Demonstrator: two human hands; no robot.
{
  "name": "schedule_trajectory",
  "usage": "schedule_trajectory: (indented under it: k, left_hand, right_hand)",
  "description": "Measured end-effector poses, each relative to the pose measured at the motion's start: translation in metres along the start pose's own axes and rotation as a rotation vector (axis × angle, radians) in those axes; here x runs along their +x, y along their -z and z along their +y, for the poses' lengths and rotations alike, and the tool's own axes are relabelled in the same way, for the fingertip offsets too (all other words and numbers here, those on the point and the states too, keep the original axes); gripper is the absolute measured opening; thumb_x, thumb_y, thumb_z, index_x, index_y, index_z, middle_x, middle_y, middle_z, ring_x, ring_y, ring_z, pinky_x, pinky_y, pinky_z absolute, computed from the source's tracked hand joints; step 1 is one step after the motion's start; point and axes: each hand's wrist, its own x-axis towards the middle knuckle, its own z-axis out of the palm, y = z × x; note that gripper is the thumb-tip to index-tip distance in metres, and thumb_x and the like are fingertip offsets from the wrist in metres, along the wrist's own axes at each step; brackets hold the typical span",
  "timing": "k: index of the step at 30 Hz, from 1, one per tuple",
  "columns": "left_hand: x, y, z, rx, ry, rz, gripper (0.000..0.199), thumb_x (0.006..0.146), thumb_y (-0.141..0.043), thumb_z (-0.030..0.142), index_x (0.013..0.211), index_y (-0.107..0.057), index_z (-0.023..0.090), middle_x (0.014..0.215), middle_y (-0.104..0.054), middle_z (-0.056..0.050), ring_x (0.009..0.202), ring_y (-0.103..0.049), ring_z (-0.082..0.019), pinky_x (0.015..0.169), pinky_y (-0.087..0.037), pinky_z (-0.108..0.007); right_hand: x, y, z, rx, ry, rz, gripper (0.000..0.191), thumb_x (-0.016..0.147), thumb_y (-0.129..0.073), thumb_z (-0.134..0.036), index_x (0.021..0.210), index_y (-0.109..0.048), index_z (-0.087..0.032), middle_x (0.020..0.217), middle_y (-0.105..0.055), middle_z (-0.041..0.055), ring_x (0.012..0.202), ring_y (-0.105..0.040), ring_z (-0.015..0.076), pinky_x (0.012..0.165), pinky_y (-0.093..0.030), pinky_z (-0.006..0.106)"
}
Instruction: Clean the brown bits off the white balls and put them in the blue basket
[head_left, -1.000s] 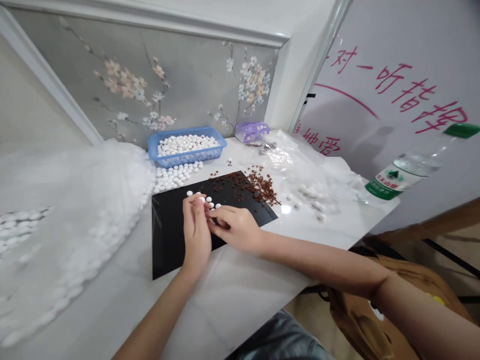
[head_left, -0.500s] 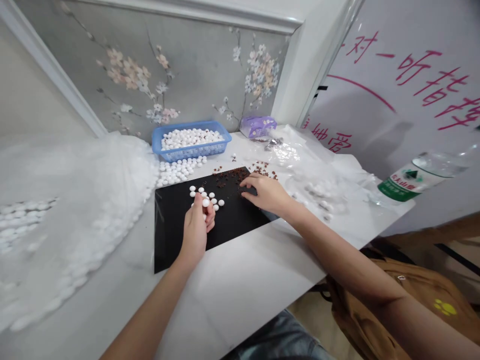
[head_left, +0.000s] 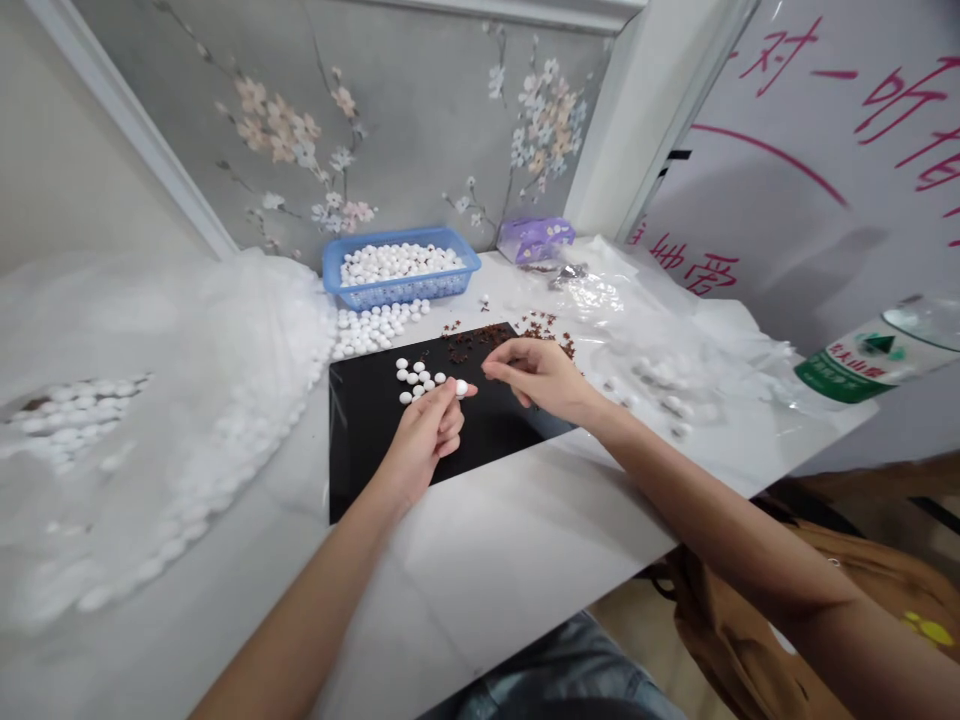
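Note:
My left hand [head_left: 426, 435] is closed, pinching one round white piece [head_left: 461, 387] between thumb and forefinger above the black mat [head_left: 367, 440]. Close by on its right, my right hand [head_left: 541, 378] has thumb and forefinger pressed together; whatever is between them is too small to make out. The fingertips of the two hands are near each other but apart. Several loose white pieces [head_left: 414, 378] lie on the mat just beyond my left hand. Small brown star-shaped bits [head_left: 480, 340] are scattered at the mat's far edge, partly behind my right hand.
A blue basket [head_left: 405, 297] full of white pieces stands at the back, more pieces [head_left: 375, 328] spilled before it. A large clear bag [head_left: 247, 400] of white pieces covers the left. Plastic bags [head_left: 637, 320], a purple packet [head_left: 536, 240] and a bottle [head_left: 855, 365] are to the right.
My left hand has moved right, toward my right hand, with the white piece in its fingers. My right hand's fingertips have come together and lifted off the brown bits. The view has shifted slightly.

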Motion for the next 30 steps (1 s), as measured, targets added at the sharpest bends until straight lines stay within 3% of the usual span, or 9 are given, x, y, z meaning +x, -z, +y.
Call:
schedule_trajectory:
  k: [3, 6, 10, 14, 21, 30]
  left_hand:
    - [0.001, 0.000, 0.000, 0.004, -0.001, 0.013, 0.029, 0.078, -0.056, 0.042, 0.081, -0.057, 0.013, 0.054, -0.024, 0.008, 0.043, -0.016, -0.003, 0.035, -0.015, -0.013]
    - [0.001, 0.000, 0.000, -0.011, -0.003, 0.049, 0.026, 0.075, -0.060, 0.040, 0.077, -0.054, 0.015, 0.055, -0.024, 0.009, 0.042, -0.016, -0.003, 0.035, -0.014, -0.013]
    - [0.002, 0.000, -0.001, -0.039, -0.017, 0.042, 0.028, 0.077, -0.057, 0.043, 0.072, -0.050, 0.016, 0.054, -0.025, 0.008, 0.043, -0.018, -0.003, 0.035, -0.016, -0.014]
    - [0.002, 0.000, -0.002, -0.025, -0.032, 0.034, 0.031, 0.079, -0.055, 0.043, 0.068, -0.045, 0.016, 0.054, -0.026, 0.008, 0.043, -0.018, -0.003, 0.036, -0.017, -0.014]
    - [0.001, -0.002, -0.002, 0.000, -0.026, 0.047, 0.027, 0.079, -0.056, 0.040, 0.070, -0.046, 0.016, 0.054, -0.027, 0.008, 0.043, -0.019, -0.004, 0.037, -0.018, -0.015]
    - [0.001, 0.000, -0.001, -0.013, -0.003, 0.061, 0.027, 0.072, -0.065, 0.036, 0.088, -0.064, 0.014, 0.053, -0.020, 0.008, 0.046, -0.016, -0.004, 0.037, -0.015, -0.014]
  right_hand:
    - [-0.004, -0.006, -0.006, 0.285, -0.038, -0.096, 0.025, 0.077, -0.059, -0.038, 0.086, -0.060, -0.015, 0.054, -0.053, -0.0048, 0.039, -0.043, 0.0050, 0.038, -0.039, 0.018]
    - [-0.006, -0.009, -0.007, 0.392, -0.034, -0.135, 0.026, 0.074, -0.063, -0.036, 0.088, -0.064, -0.014, 0.051, -0.053, -0.0049, 0.042, -0.046, 0.0052, 0.042, -0.044, 0.018]
    - [-0.007, -0.010, -0.005, 0.476, -0.042, -0.065, 0.020, 0.067, -0.071, -0.031, 0.080, -0.069, -0.016, 0.059, -0.062, -0.0021, 0.049, -0.053, 0.0049, 0.051, -0.049, 0.018]
    - [-0.008, -0.013, -0.004, 0.591, -0.095, -0.087, 0.021, 0.065, -0.073, -0.026, 0.085, -0.070, -0.019, 0.077, -0.069, 0.0002, 0.069, -0.062, 0.0074, 0.065, -0.051, 0.018]
    - [-0.009, -0.017, -0.003, 0.572, -0.082, -0.044, 0.017, 0.067, -0.071, -0.027, 0.081, -0.069, -0.016, 0.072, -0.068, -0.0003, 0.060, -0.060, 0.0063, 0.062, -0.052, 0.020]
    - [-0.009, -0.017, -0.005, 0.616, -0.093, -0.076, 0.027, 0.065, -0.072, -0.026, 0.085, -0.057, -0.016, 0.068, -0.063, -0.0032, 0.061, -0.061, 0.0080, 0.057, -0.050, 0.019]
